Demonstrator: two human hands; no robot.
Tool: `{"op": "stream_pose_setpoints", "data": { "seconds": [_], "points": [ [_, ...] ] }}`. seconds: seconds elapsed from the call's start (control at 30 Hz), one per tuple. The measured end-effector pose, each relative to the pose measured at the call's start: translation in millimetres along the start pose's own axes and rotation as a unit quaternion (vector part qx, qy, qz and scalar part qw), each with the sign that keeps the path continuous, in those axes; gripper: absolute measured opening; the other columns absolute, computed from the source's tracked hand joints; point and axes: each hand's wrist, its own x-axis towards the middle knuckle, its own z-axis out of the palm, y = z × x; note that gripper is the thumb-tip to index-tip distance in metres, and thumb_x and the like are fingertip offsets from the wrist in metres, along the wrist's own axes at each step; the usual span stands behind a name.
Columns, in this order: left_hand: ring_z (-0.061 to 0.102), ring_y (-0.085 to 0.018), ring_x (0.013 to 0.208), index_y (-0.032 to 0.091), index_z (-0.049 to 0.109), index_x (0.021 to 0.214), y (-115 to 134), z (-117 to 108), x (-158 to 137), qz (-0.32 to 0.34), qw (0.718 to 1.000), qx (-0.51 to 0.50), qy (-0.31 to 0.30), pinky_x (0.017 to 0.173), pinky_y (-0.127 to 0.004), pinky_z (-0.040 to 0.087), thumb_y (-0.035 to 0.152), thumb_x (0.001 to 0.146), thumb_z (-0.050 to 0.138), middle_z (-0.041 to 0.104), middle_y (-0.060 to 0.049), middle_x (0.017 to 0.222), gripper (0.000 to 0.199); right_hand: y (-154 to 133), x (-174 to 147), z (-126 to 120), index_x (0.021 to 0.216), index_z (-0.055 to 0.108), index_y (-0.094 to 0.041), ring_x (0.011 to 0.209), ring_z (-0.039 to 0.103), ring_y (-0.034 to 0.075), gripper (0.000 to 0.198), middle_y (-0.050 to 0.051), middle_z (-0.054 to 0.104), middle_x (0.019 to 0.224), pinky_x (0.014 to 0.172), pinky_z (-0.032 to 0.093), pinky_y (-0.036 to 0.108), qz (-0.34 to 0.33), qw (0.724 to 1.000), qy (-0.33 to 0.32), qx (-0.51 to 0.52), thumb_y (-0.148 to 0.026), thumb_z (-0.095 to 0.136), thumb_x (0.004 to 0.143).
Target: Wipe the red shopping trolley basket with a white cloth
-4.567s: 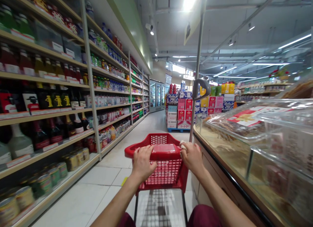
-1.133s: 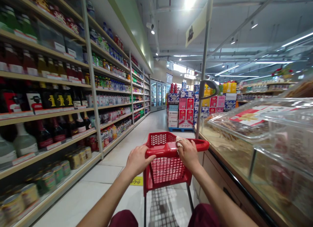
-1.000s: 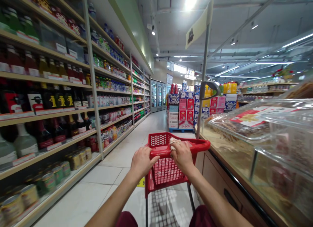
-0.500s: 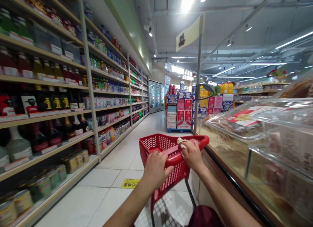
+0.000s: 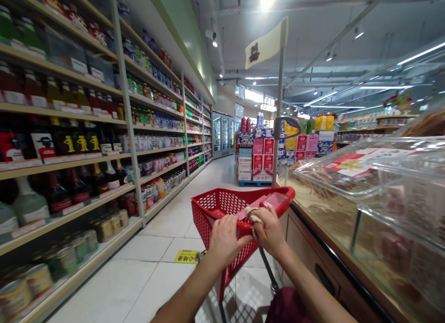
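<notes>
A red plastic shopping cart (image 5: 201, 218) with perforated basket walls stands on the floor before me. My left hand (image 5: 225, 239) is closed over the near left end of its red handle (image 5: 285, 201). Just to the right, my right hand (image 5: 268, 230) presses a crumpled whitish cloth (image 5: 253, 213) against the handle, its fingers bunched around the fabric. A clear panel on the handle shows beyond my right hand. Parts of the cloth and handle are hidden under my fingers.
Shelves (image 5: 158, 151) of bottles and cans line the left side. On the right runs a display counter (image 5: 313, 249) topped with clear plastic food boxes (image 5: 354, 167). Stacked cartons (image 5: 257, 161) and a pole (image 5: 280, 91) with a bear flag stand ahead. A yellow floor sticker (image 5: 186, 256) lies left.
My right hand and the cloth have slid left along the handle, closer to my left hand, uncovering the clear panel. The cart has shifted slightly left in view.
</notes>
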Motion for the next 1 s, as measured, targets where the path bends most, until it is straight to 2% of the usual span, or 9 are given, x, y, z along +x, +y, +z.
{"op": "stream_pose_setpoints", "data": {
  "seconds": [0.17,0.3,0.4,0.53,0.63,0.77,0.83,0.9,1.0],
  "points": [
    [0.05,-0.027,0.094,0.013,0.054,0.097,33,-2,2,-0.009,0.999,0.036,-0.014,0.086,-0.044,0.034,0.057,0.074,0.043,0.059,-0.011,0.098,0.051,24,-2,-20,0.079,0.058,-0.021,0.085,0.057,0.017,0.025,0.002,0.065,0.085,0.093,0.03,0.037,0.008,1.0,0.029,0.004,-0.021,0.034,0.079],
    [0.049,-0.025,0.093,0.016,0.053,0.101,42,-2,3,0.021,0.999,0.024,-0.022,0.084,-0.042,0.035,0.051,0.076,0.044,0.058,-0.009,0.1,0.044,36,-4,-30,0.076,0.059,-0.02,0.084,0.058,0.018,0.026,0.003,0.065,0.084,0.087,0.037,0.035,0.036,0.998,0.041,0.03,-0.022,0.034,0.078],
    [0.046,-0.021,0.099,0.021,0.05,0.108,27,-1,5,0.05,0.997,-0.02,-0.046,0.087,-0.037,0.033,0.047,0.078,0.04,0.056,-0.005,0.108,0.041,46,-4,-33,0.077,0.06,-0.02,0.082,0.058,0.018,0.024,0.004,0.065,0.083,0.083,0.04,0.035,0.056,0.995,0.06,0.051,-0.024,0.035,0.077],
    [0.042,-0.02,0.109,0.019,0.045,0.115,-16,7,8,-0.045,0.991,-0.054,-0.117,0.093,-0.033,0.03,0.052,0.079,0.035,0.051,-0.006,0.117,0.05,47,-6,-37,0.078,0.06,-0.02,0.083,0.057,0.018,0.023,0.003,0.065,0.083,0.083,0.04,0.035,0.087,0.993,0.066,0.044,-0.026,0.037,0.079],
    [0.045,-0.022,0.105,0.017,0.049,0.108,-35,13,7,-0.076,0.988,-0.016,-0.133,0.091,-0.035,0.031,0.059,0.075,0.034,0.054,-0.008,0.11,0.056,27,-9,-36,0.082,0.059,-0.021,0.087,0.057,0.018,0.022,0.003,0.065,0.087,0.089,0.034,0.037,0.066,0.997,0.033,-0.01,-0.022,0.037,0.079],
    [0.049,-0.024,0.098,0.017,0.053,0.095,-21,17,5,-0.068,0.991,0.025,-0.113,0.087,-0.037,0.033,0.059,0.076,0.031,0.057,-0.008,0.099,0.051,-10,-14,-23,0.089,0.058,-0.024,0.095,0.054,0.017,0.023,0.001,0.063,0.099,0.097,0.022,0.04,0.008,0.994,-0.048,-0.098,-0.015,0.042,0.075],
    [0.049,-0.023,0.097,0.016,0.054,0.095,-10,21,4,-0.076,0.992,0.026,-0.102,0.087,-0.037,0.034,0.054,0.077,0.03,0.058,-0.009,0.098,0.048,-18,-17,-16,0.094,0.057,-0.026,0.099,0.052,0.018,0.025,0.002,0.061,0.106,0.097,0.019,0.04,-0.024,0.987,-0.087,-0.136,-0.016,0.047,0.073],
    [0.048,-0.022,0.1,0.017,0.051,0.103,-7,26,2,-0.069,0.993,0.003,-0.101,0.09,-0.036,0.032,0.049,0.078,0.031,0.057,-0.008,0.103,0.046,-14,-19,-14,0.095,0.056,-0.026,0.1,0.053,0.018,0.027,0.001,0.06,0.108,0.097,0.018,0.039,-0.036,0.979,-0.107,-0.168,-0.016,0.049,0.072],
    [0.04,-0.021,0.114,0.018,0.04,0.12,-29,34,-8,-0.071,0.989,-0.015,-0.126,0.1,-0.039,0.023,0.045,0.075,0.036,0.048,-0.007,0.122,0.053,7,-16,-24,0.094,0.056,-0.027,0.093,0.056,0.016,0.029,0.0,0.063,0.102,0.097,0.017,0.038,-0.013,0.972,-0.122,-0.201,-0.012,0.047,0.072]
  ]
}}
